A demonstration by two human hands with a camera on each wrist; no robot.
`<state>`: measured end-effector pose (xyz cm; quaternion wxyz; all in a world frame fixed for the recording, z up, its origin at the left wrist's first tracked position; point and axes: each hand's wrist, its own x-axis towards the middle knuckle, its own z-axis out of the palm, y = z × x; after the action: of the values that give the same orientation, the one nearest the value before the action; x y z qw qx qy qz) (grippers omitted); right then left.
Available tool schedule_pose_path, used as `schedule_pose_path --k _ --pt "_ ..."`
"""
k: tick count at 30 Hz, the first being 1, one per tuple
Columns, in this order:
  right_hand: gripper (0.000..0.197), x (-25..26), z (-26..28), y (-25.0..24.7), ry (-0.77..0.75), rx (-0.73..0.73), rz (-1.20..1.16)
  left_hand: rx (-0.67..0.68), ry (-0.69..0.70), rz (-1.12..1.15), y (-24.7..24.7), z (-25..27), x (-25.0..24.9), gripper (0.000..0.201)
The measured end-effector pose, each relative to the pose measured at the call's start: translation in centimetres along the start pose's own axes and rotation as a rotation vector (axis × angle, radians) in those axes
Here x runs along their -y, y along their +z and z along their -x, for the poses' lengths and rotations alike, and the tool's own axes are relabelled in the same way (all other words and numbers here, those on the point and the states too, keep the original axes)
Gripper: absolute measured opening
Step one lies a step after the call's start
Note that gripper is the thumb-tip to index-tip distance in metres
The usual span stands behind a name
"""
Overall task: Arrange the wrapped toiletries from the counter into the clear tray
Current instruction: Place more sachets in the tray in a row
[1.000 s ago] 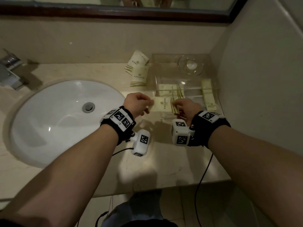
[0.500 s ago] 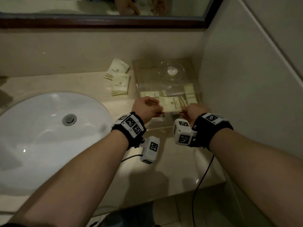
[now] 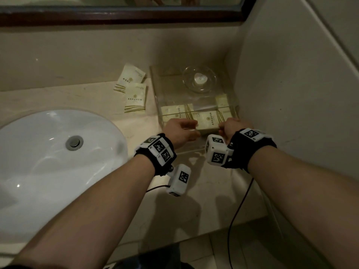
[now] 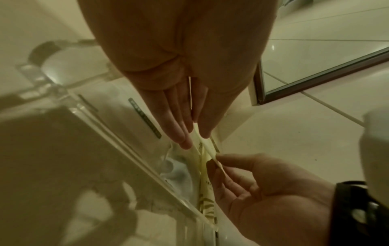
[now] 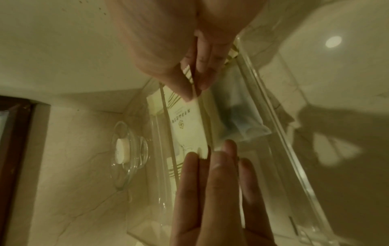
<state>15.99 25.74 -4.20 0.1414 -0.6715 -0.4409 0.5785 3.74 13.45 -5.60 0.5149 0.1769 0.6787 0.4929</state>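
Marble table, sink on the left, tray tucked into the right corner

The pale veined table [image 3: 93,98] runs along under the mirror, with a white oval sink [image 3: 48,162] set into its left side, metal drain in the middle. Two cream wrapped packets [image 3: 134,88] lie flat on the bare stone between sink and tray, overlapping, the far one angled toward the back wall. Just right of them the clear tray [image 3: 155,90] stands against the side wall, right in the corner. Shadows fall across the front strip of the table, and a dark cable [image 3: 240,202] hangs past its front edge.
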Motion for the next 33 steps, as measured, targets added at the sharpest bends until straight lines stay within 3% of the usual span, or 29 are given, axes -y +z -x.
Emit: schedule_pose_path --k 3,6,13,20,33 --pt "0.048 0.1 0.0 0.2 0.009 -0.088 -0.019 0.011 0.022 -0.049 0.1 -0.3 0.0 0.053" --pt "0.056 -0.1 -0.1 0.6 -0.002 -0.071 -0.026 -0.005 0.056 -0.088 0.2 -0.8 0.3 0.058" --pt "0.022 -0.3 -1.8 1.0 -0.035 -0.113 0.0 -0.017 0.107 -0.156 0.4 -1.4 0.5 0.057" --pt "0.016 0.0 -2.5 1.2 0.006 -0.101 -0.029 -0.016 0.081 -0.1 0.1 -2.0 0.5 0.04" --pt "0.023 0.5 -2.8 1.2 -0.216 -0.195 0.267 0.012 0.022 -0.095 0.8 -2.3 0.4 0.047"
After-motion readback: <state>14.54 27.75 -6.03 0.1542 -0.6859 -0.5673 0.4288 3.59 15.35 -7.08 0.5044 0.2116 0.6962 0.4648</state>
